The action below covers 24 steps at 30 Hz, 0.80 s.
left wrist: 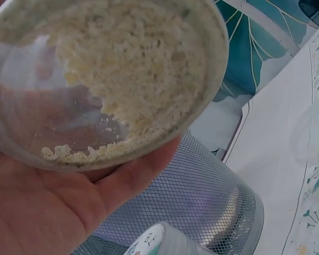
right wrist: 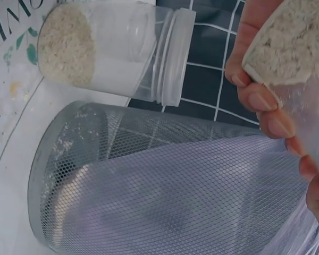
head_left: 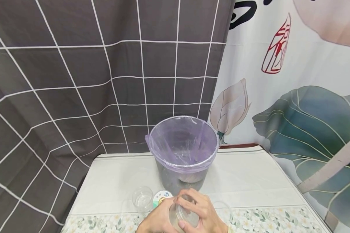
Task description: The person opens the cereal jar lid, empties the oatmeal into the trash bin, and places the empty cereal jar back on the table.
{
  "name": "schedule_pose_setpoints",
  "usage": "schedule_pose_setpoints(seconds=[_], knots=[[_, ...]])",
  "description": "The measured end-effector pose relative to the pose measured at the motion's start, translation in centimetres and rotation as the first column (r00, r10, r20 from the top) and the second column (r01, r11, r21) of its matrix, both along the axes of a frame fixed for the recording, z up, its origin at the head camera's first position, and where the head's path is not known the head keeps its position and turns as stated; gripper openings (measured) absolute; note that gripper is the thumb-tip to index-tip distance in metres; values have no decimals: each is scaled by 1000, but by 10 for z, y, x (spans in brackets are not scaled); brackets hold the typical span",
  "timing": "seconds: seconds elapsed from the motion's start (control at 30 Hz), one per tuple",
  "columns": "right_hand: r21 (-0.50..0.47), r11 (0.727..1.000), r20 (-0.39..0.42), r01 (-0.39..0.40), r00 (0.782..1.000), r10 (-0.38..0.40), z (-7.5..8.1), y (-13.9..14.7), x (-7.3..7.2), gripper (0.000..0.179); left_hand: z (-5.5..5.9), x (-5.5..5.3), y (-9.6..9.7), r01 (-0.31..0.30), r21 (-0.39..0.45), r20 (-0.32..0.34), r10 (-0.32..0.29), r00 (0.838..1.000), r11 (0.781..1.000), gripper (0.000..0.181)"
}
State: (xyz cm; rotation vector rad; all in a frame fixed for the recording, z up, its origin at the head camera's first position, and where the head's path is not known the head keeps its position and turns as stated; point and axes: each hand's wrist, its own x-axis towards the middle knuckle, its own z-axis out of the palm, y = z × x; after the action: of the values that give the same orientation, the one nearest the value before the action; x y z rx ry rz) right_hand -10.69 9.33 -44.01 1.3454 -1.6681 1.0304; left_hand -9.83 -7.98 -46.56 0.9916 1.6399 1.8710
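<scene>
Both hands hold a clear plastic jar (head_left: 175,217) close in front of the body, in the head view. My left hand (head_left: 157,219) wraps round its side, with its palm and fingers (left wrist: 130,183) under it in the left wrist view. The right hand (head_left: 202,210) curls its fingers and thumb about the jar's ringed end. Pale, flaky crumbs (left wrist: 143,69) lie heaped to one side inside the jar, tilted in the left wrist view. A second clear jar (right wrist: 122,50) stands on the table with similar crumbs at its bottom.
Just beyond the hands stands a metal mesh bin (head_left: 175,179) lined with a purple bag (head_left: 183,142). A round white-and-green printed top (head_left: 162,196) shows beside the left hand. The table (head_left: 113,181) has a floral front strip; curtains hang behind.
</scene>
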Motion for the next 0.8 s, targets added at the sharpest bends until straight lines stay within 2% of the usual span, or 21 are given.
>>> schedule_pose_setpoints(seconds=[0.13, 0.27, 0.37, 0.5, 0.7, 0.8], knots=[[60, 998, -27, -18, 999, 20, -4, 3, -3, 44, -3, 0, 0, 68, 54, 73, -72, 995, 996, 63], [128, 991, -58, -32, 998, 40, -2, 6, -6, 44, -8, -3, -1, 94, 98, 33, -97, 995, 991, 58], [173, 984, -69, -37, 996, 50, 0, 8, -9, 45, -9, -4, -2, 70, 67, 9, -71, 997, 995, 55], [203, 978, -54, -43, 997, 55, 3, 10, -10, 45, -9, -3, -1, 54, 30, 10, -54, 998, 998, 59], [196, 978, -32, -75, 996, 83, 5, 11, -11, 42, -11, -7, -1, 105, 106, -18, -103, 994, 989, 60], [215, 972, -5, -98, 995, 101, 4, 13, -12, 40, -12, -8, -1, 126, 100, -15, -125, 992, 987, 61]])
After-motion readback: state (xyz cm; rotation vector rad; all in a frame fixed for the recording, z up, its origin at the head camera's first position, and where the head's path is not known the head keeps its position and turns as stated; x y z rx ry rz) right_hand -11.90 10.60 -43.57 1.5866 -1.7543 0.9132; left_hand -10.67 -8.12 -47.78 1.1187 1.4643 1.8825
